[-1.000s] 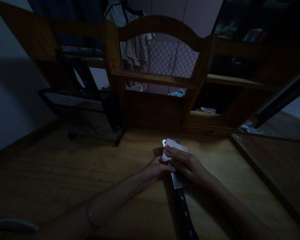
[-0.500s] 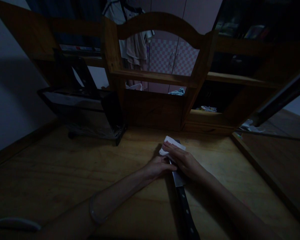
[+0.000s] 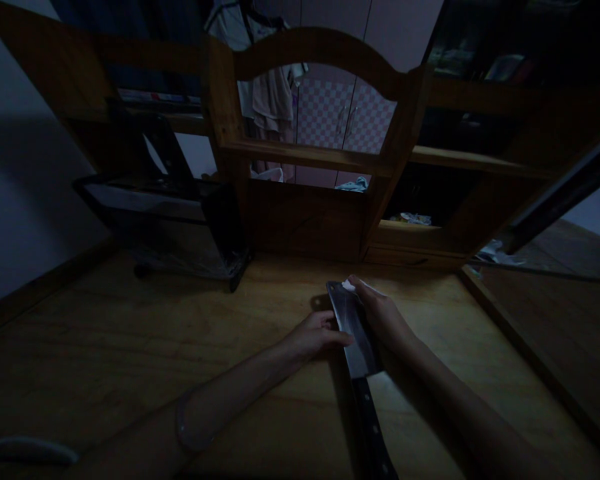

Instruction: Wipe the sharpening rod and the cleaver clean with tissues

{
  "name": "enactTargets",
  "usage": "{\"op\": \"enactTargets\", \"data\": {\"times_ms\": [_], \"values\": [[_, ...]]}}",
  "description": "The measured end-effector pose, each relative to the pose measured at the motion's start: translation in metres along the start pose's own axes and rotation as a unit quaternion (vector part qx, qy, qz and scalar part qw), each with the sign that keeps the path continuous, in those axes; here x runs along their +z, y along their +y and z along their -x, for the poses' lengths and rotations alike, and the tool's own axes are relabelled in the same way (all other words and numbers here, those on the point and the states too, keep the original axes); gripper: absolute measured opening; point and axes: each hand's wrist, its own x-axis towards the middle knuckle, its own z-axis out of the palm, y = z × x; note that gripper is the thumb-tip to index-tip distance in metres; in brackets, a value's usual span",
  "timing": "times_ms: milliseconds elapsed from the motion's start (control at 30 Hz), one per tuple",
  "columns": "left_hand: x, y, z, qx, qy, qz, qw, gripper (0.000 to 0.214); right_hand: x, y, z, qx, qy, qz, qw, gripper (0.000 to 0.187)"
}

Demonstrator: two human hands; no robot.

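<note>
A cleaver [image 3: 353,333] with a broad metal blade and a black riveted handle points away from me over the wooden table. My left hand [image 3: 317,337] grips the blade by its left edge, thumb on top and fingers underneath. At the blade's far right side, my right hand [image 3: 383,313] is closed around a white tissue [image 3: 349,285], most of it hidden by the fingers. The tissue touches the blade near its far end. A bracelet [image 3: 180,427] circles my left forearm.
A black-framed knife holder [image 3: 180,247] with dark handles sticking up stands at the back left. Behind the table [image 3: 145,353] rises a wooden shelf frame [image 3: 315,157]. A small drawer [image 3: 415,259] sits at the back right, and a raised wooden edge [image 3: 525,340] runs along the right.
My right hand has slid the tissue off the blade's face to its right edge, uncovering the broad blade. The left hand keeps nearly the same place on the left edge.
</note>
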Motion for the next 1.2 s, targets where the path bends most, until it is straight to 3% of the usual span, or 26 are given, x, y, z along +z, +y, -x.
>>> {"op": "enactTargets", "data": {"times_ms": [167, 367, 767, 867, 1000, 1200], "values": [[0.0, 0.001, 0.002, 0.0, -0.008, 0.004, 1.0, 0.042, 0.004, -0.007, 0.001, -0.026, 0.002, -0.008, 1.0, 0.056], [0.002, 0.001, 0.004, 0.01, 0.009, -0.015, 1.0, 0.041, 0.002, -0.028, -0.001, -0.094, -0.047, -0.05, 0.993, 0.06], [0.003, 0.002, 0.004, 0.009, 0.033, -0.033, 0.999, 0.031, -0.003, -0.046, -0.001, -0.134, -0.095, -0.074, 0.984, 0.06], [0.004, 0.003, 0.003, 0.011, 0.03, -0.009, 0.999, 0.035, -0.005, -0.05, -0.001, -0.134, -0.101, -0.08, 0.983, 0.058], [0.009, 0.007, 0.005, 0.033, 0.036, 0.063, 0.997, 0.057, -0.009, -0.057, 0.001, -0.143, -0.111, -0.072, 0.981, 0.056], [0.008, 0.007, 0.008, 0.034, 0.028, 0.078, 0.996, 0.047, -0.015, -0.06, 0.001, -0.168, -0.108, -0.059, 0.978, 0.054]]}}
